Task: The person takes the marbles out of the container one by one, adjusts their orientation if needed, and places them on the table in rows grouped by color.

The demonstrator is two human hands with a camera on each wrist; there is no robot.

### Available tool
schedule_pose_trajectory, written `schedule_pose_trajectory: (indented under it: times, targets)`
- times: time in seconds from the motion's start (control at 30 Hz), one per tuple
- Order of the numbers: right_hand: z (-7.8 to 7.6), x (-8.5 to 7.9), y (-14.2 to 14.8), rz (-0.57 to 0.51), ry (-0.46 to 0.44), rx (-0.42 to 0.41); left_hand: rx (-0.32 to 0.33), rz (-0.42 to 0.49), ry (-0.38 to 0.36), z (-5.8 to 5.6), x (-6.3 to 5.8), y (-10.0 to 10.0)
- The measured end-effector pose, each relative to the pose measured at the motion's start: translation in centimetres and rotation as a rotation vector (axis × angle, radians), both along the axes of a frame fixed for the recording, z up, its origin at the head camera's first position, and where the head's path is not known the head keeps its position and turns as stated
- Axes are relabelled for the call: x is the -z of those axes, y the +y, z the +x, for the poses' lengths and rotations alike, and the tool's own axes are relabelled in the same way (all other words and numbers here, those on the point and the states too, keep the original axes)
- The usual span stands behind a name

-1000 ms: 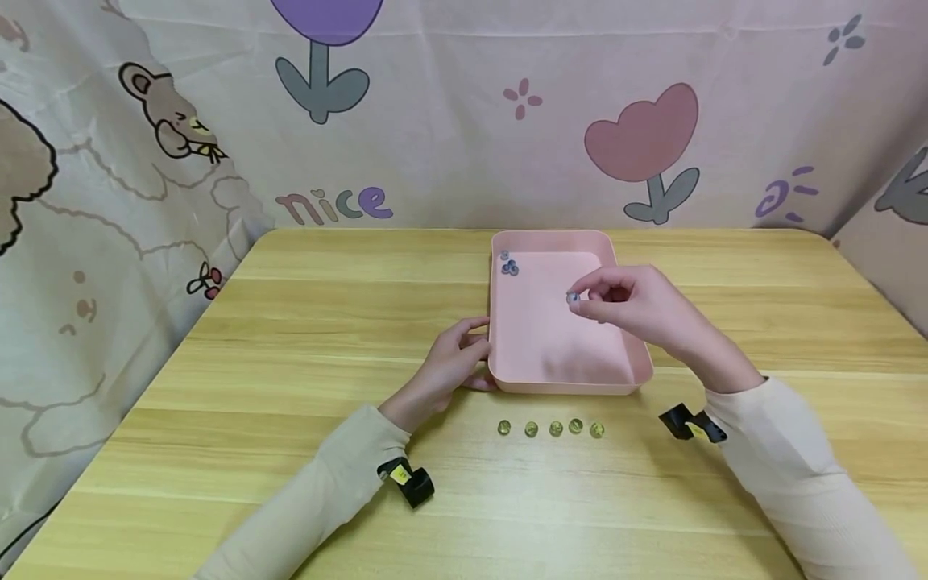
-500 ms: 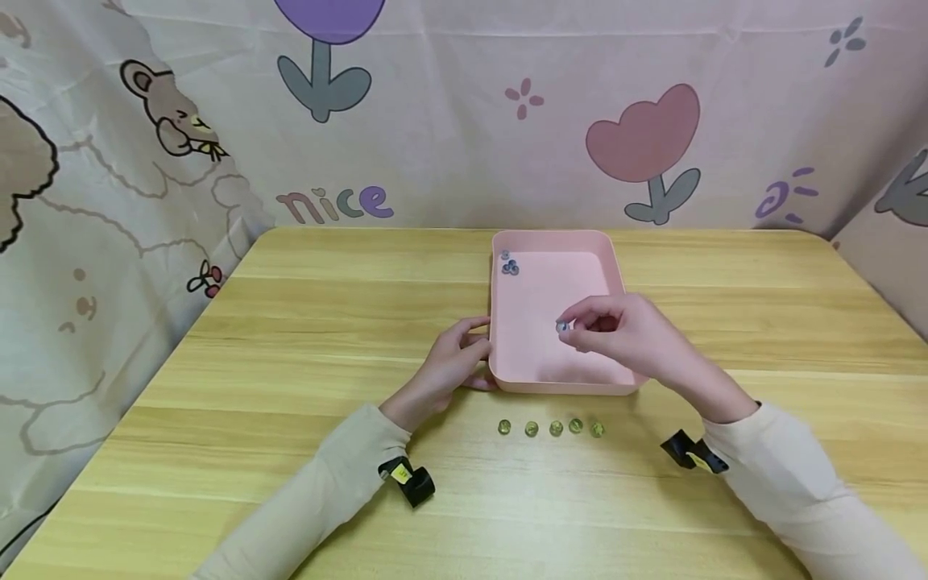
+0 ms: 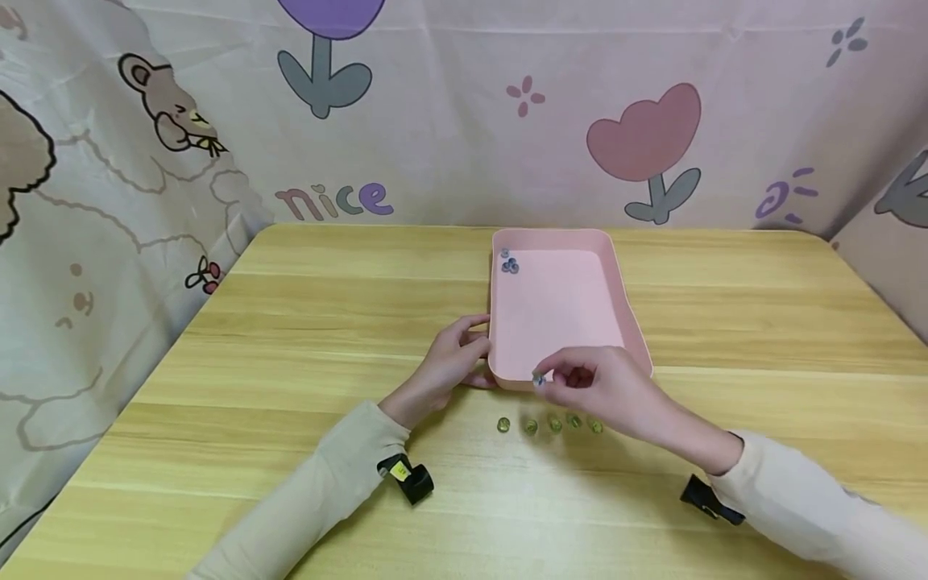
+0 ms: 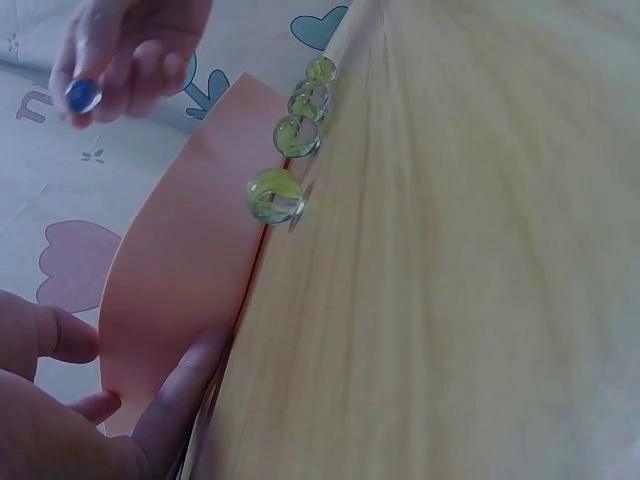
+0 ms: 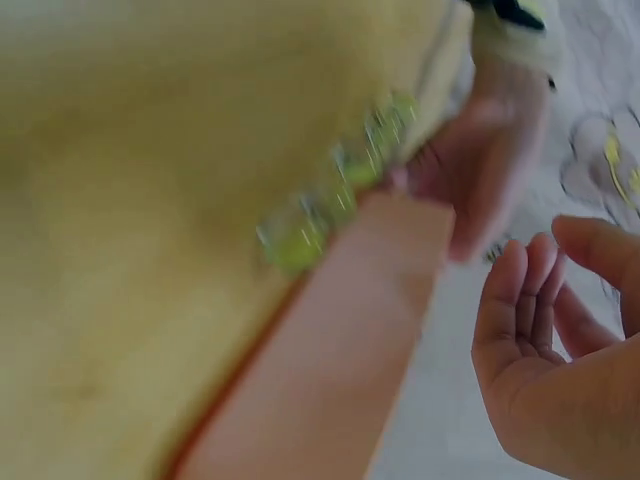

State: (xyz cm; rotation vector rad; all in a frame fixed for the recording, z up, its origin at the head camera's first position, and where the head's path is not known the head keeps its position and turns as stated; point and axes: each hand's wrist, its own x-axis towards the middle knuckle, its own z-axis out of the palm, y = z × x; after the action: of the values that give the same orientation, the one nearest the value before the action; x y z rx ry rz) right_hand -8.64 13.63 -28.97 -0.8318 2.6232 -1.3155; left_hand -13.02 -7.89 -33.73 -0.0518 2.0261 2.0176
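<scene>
A blue-and-clear marble [image 3: 539, 379] is pinched between the thumb and fingertip of my right hand [image 3: 605, 387], above the near rim of the pink tray [image 3: 645, 354]. That same blue marble [image 4: 83, 96] shows in the left wrist view, raised above the tray's wall. My left hand [image 3: 449, 362] rests with relaxed fingers [image 4: 185, 395] against the tray's near left corner. Inside, several blue marbles [image 3: 511, 266] cluster at the far left corner. In front of the tray, several yellow-green marbles [image 4: 275, 196] stand in a row on the table.
The wooden table [image 3: 326, 322] extends on both sides of the tray. A printed cloth [image 3: 449, 121] hangs behind it. Each sleeve carries a black wrist camera, the left one [image 3: 408, 479] close over the tabletop.
My right hand has come toward me and to the left with the blue marble, from over the tray's middle to its near rim. The left hand stays at the corner.
</scene>
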Motion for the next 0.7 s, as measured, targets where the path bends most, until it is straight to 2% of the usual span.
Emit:
schedule_pose_trajectory:
  times: [0.2, 0.4, 0.6, 0.7]
  targets:
    - [1.5, 1.0, -0.2, -0.008, -0.07, -0.066, 0.001, -0.001, -0.002, 0.0, 0.0, 0.0]
    - [3.2, 1.6, -0.6, -0.037, -0.198, -0.119, 0.007, -0.003, 0.0, 0.0, 0.0, 0.1]
    - [4.2, 2.1, -1.4, -0.047, -0.272, -0.11, 0.004, -0.002, -0.005, -0.2, -0.1, 0.1]
    - [4.5, 2.6, -1.9, -0.061, -0.345, -0.09, -0.001, -0.001, -0.005, -0.2, 0.0, 0.1]
